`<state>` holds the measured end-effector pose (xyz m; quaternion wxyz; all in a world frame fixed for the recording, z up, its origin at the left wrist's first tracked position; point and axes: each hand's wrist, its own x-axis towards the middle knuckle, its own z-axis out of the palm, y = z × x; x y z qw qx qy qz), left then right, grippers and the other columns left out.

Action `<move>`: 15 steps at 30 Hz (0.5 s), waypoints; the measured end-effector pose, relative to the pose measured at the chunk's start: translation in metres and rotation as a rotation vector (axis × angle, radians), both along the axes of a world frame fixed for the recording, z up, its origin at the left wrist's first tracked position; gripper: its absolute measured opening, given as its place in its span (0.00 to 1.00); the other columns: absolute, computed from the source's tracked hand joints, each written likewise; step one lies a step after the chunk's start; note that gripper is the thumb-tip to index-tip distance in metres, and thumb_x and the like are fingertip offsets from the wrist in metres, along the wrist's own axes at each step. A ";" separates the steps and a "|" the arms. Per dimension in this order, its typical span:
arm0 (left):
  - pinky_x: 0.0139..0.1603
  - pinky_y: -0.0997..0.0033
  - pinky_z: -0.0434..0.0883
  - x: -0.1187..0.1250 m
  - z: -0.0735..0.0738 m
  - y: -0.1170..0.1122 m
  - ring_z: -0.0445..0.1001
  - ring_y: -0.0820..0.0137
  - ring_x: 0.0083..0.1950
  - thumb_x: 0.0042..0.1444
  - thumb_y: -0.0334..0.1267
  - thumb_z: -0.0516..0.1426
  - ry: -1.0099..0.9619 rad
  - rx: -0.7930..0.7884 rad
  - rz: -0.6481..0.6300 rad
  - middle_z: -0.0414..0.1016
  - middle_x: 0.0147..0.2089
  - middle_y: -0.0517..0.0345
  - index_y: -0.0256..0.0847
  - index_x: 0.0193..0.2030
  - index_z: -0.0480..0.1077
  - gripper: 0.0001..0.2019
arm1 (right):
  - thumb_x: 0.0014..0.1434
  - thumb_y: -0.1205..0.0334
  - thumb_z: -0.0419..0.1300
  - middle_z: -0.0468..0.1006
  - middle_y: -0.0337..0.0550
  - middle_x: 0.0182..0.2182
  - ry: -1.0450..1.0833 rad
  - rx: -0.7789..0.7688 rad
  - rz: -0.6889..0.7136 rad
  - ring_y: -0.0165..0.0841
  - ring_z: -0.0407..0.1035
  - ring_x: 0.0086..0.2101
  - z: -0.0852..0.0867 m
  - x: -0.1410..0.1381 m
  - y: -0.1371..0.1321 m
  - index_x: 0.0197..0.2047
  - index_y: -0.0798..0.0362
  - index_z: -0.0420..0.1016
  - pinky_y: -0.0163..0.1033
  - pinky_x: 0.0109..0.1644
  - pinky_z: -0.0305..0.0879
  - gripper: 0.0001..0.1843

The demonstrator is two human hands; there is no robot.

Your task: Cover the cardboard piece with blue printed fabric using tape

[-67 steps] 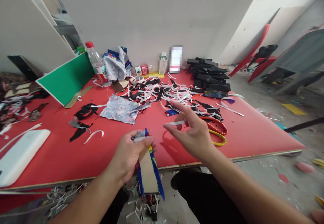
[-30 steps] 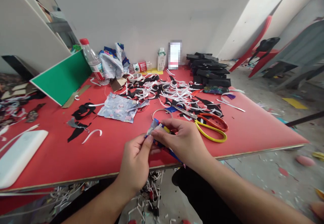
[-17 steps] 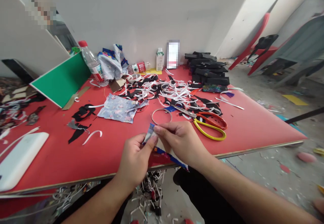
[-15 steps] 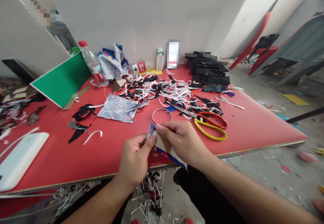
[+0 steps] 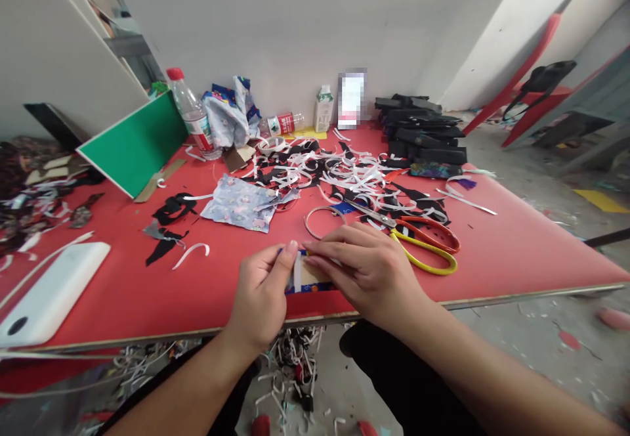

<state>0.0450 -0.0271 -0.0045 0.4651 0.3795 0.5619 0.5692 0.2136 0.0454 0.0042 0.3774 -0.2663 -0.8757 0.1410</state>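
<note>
Over the near edge of the red bench (image 5: 197, 298), the left hand (image 5: 260, 295) pinches the left end of a blue-edged cardboard strip (image 5: 309, 274) bearing a white band (image 5: 297, 273); the right hand (image 5: 377, 268) grips it farther right. Scissors (image 5: 390, 220) lie to the right.

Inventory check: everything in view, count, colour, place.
Blue-edged piece: one, beige, between hands
Strip: one, white, across piece
Scissors: one, red-yellow handles, right
Ring: one, pale, beyond hands
Patterned cloth: one, light blue, centre left
Scraps: uncountable, white and black, mid-table
Stack: one, black, back right
Screen: one, white, back
Carton: one, white-green, back
Bottles: two, clear, back left
Crumpled cloth: one, blue, back left
Board: one, green, left
Device: one, white, front left
Chair: one, red, beyond right
Table: one, red, centre
Left hand: one, bare, holding piece
Right hand: one, bare, over piece
</note>
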 end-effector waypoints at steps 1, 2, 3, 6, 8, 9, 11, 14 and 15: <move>0.27 0.73 0.57 0.000 -0.002 0.000 0.55 0.74 0.27 0.63 0.58 0.63 -0.015 -0.011 -0.003 0.59 0.23 0.65 0.40 0.24 0.66 0.26 | 0.70 0.59 0.65 0.86 0.44 0.37 0.007 0.028 -0.025 0.37 0.76 0.36 -0.002 -0.002 -0.001 0.45 0.52 0.84 0.44 0.40 0.69 0.08; 0.27 0.73 0.56 0.001 -0.003 0.001 0.55 0.73 0.27 0.63 0.58 0.63 -0.037 -0.016 -0.011 0.59 0.24 0.64 0.40 0.24 0.66 0.26 | 0.69 0.59 0.66 0.87 0.45 0.39 0.022 0.054 -0.036 0.38 0.77 0.37 -0.003 -0.004 -0.002 0.43 0.52 0.84 0.45 0.42 0.69 0.06; 0.27 0.73 0.56 0.003 -0.004 0.001 0.55 0.73 0.28 0.63 0.57 0.63 -0.062 -0.014 -0.017 0.59 0.24 0.64 0.40 0.25 0.66 0.25 | 0.69 0.60 0.66 0.87 0.45 0.40 0.042 0.074 -0.030 0.39 0.78 0.39 -0.005 -0.006 -0.004 0.43 0.52 0.83 0.46 0.43 0.70 0.05; 0.28 0.73 0.58 0.007 -0.003 -0.002 0.57 0.72 0.30 0.65 0.55 0.62 -0.123 0.023 -0.029 0.61 0.26 0.62 0.40 0.26 0.68 0.24 | 0.70 0.66 0.63 0.88 0.47 0.44 0.127 0.085 0.059 0.37 0.81 0.39 -0.009 -0.011 -0.009 0.46 0.52 0.81 0.44 0.42 0.73 0.05; 0.29 0.73 0.60 0.009 0.000 -0.006 0.59 0.71 0.32 0.67 0.54 0.61 -0.147 0.055 -0.046 0.63 0.28 0.61 0.39 0.28 0.68 0.22 | 0.70 0.68 0.62 0.89 0.47 0.44 0.186 0.075 0.096 0.36 0.82 0.38 -0.008 -0.011 -0.012 0.48 0.51 0.81 0.43 0.41 0.75 0.07; 0.30 0.72 0.60 0.010 0.002 -0.008 0.58 0.71 0.32 0.68 0.53 0.60 -0.143 0.065 -0.053 0.63 0.29 0.60 0.40 0.28 0.68 0.22 | 0.70 0.69 0.63 0.89 0.47 0.44 0.212 0.074 0.110 0.36 0.82 0.39 -0.006 -0.010 -0.013 0.48 0.51 0.81 0.43 0.42 0.77 0.08; 0.29 0.72 0.59 0.012 0.005 -0.013 0.56 0.72 0.32 0.70 0.52 0.58 -0.113 0.087 -0.055 0.60 0.29 0.62 0.40 0.29 0.67 0.21 | 0.68 0.72 0.64 0.89 0.47 0.45 0.261 0.076 0.141 0.36 0.83 0.41 -0.002 -0.009 -0.015 0.50 0.50 0.82 0.44 0.45 0.78 0.10; 0.29 0.70 0.57 0.013 0.007 -0.018 0.53 0.72 0.30 0.72 0.51 0.56 -0.082 0.110 -0.058 0.57 0.28 0.63 0.41 0.30 0.65 0.21 | 0.66 0.76 0.65 0.89 0.49 0.45 0.295 0.084 0.173 0.36 0.83 0.42 0.000 -0.008 -0.016 0.50 0.53 0.82 0.45 0.46 0.80 0.13; 0.29 0.70 0.57 0.013 0.007 -0.019 0.53 0.72 0.30 0.73 0.50 0.55 -0.079 0.115 -0.062 0.56 0.28 0.64 0.41 0.30 0.64 0.21 | 0.65 0.76 0.65 0.89 0.49 0.45 0.294 0.086 0.175 0.36 0.83 0.42 0.000 -0.008 -0.016 0.50 0.54 0.82 0.45 0.47 0.80 0.13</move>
